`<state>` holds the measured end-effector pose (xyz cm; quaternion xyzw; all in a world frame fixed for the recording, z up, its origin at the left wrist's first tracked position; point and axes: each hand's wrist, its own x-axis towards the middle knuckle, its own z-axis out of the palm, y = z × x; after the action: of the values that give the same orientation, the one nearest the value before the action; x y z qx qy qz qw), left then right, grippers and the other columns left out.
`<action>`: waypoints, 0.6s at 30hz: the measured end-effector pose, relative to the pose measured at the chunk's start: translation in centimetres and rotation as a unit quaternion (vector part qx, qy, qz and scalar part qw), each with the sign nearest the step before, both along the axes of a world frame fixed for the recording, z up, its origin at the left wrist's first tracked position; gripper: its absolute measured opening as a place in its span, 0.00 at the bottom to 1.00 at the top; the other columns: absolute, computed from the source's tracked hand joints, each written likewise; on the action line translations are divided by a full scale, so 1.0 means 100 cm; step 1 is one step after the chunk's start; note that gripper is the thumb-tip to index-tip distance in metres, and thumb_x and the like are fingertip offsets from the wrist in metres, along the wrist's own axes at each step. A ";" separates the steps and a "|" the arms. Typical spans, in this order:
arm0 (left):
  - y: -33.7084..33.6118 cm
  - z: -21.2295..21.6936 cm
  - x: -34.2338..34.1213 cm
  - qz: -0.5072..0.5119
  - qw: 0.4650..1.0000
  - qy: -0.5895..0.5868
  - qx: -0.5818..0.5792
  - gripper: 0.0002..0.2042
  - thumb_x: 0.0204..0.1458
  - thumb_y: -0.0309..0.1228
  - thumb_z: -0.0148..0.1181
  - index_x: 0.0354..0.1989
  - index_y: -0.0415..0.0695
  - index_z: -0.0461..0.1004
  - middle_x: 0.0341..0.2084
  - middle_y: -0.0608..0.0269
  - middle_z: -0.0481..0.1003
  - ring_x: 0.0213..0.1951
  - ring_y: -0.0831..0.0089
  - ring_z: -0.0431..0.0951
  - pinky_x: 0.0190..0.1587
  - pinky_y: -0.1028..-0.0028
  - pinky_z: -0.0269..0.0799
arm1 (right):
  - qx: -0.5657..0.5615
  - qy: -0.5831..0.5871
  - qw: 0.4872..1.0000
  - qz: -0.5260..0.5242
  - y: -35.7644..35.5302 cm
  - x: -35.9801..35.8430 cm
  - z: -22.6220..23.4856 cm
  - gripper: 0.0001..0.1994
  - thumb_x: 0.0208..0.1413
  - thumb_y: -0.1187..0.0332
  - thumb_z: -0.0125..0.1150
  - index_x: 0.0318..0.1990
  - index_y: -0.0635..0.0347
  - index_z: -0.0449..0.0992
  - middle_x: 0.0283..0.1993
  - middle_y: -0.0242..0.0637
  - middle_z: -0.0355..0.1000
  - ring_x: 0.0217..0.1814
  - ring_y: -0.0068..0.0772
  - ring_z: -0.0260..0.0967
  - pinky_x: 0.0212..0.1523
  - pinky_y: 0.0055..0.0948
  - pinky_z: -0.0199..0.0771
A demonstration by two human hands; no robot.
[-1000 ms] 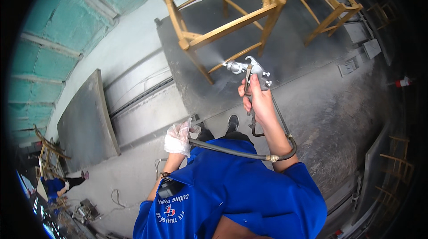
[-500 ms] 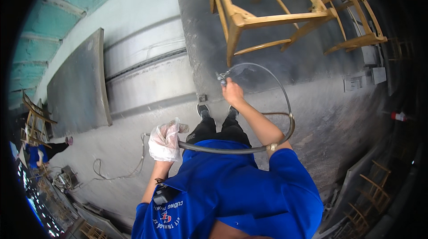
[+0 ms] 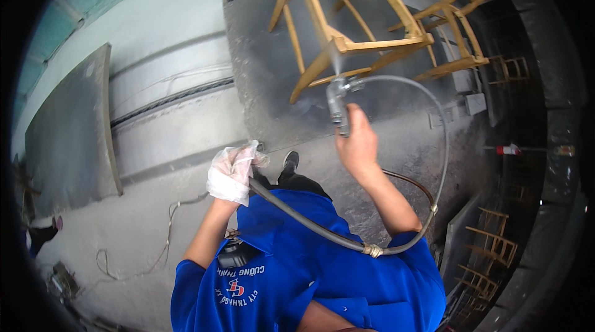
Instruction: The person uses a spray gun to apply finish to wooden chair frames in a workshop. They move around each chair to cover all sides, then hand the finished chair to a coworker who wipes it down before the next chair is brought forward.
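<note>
Your right hand point(image 3: 356, 143) is closed around the handle of a silver metal spray gun point(image 3: 338, 100), whose nozzle points up at the lower rail of a bare yellow wooden chair frame point(image 3: 347, 28); a faint mist shows between nozzle and wood. A grey rubber hose point(image 3: 443, 146) loops from the gun round to your right, then crosses your blue shirt point(image 3: 322, 276). Your left hand point(image 3: 232, 174), in a thin white plastic glove, holds that hose near your chest. The chair stands on a dusty grey flat board point(image 3: 260, 65) on the floor. A second yellow wooden chair frame point(image 3: 462, 34) stands just beside the first, possibly touching it.
</note>
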<state>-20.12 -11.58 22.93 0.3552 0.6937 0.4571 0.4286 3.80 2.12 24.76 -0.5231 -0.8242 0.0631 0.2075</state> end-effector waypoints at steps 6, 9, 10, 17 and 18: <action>0.033 0.009 0.028 -0.087 0.991 -0.086 0.050 0.13 0.62 0.34 0.60 0.37 0.35 0.82 0.27 0.57 0.82 0.30 0.75 0.79 0.37 0.73 0.73 | -0.212 0.227 0.938 -0.154 0.032 0.043 0.086 0.15 0.66 0.58 0.60 0.36 0.64 0.76 0.25 0.28 0.71 0.27 0.18 0.65 0.31 0.24 0.67; 0.027 -0.004 0.038 -0.088 0.989 -0.110 0.052 0.12 0.63 0.33 0.59 0.40 0.35 0.82 0.28 0.56 0.82 0.31 0.76 0.79 0.37 0.73 0.73 | -0.272 0.174 0.929 -0.179 0.070 0.059 0.033 0.22 0.65 0.50 0.58 0.28 0.61 0.75 0.18 0.26 0.65 0.17 0.17 0.59 0.20 0.24 0.58; 0.024 -0.011 0.038 -0.100 0.992 -0.072 0.017 0.12 0.62 0.35 0.60 0.41 0.37 0.83 0.29 0.53 0.83 0.31 0.69 0.81 0.38 0.70 0.74 | -0.282 0.162 0.928 -0.180 0.084 0.062 0.007 0.24 0.65 0.47 0.58 0.26 0.60 0.75 0.14 0.25 0.62 0.12 0.17 0.56 0.14 0.23 0.54; 0.011 -0.035 0.031 -0.084 0.991 0.096 -0.034 0.16 0.60 0.43 0.60 0.38 0.42 0.84 0.27 0.50 0.82 0.30 0.55 0.82 0.36 0.62 0.75 | -0.116 -0.071 0.962 -0.238 0.135 0.085 -0.056 0.18 0.63 0.52 0.60 0.43 0.61 0.73 0.35 0.49 0.78 0.41 0.57 0.77 0.42 0.47 0.75; 0.012 -0.033 0.031 -0.043 0.992 -0.104 -0.064 0.19 0.59 0.46 0.59 0.35 0.41 0.85 0.24 0.51 0.82 0.28 0.61 0.82 0.35 0.64 0.75 | -0.085 -0.108 0.962 -0.236 0.129 0.092 -0.041 0.18 0.63 0.54 0.59 0.47 0.60 0.72 0.38 0.51 0.77 0.42 0.60 0.76 0.42 0.49 0.75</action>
<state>-16.99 -10.42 19.67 0.3068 0.6575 0.4270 0.5397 13.00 14.98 20.64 -0.7219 -0.6867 0.0250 0.0814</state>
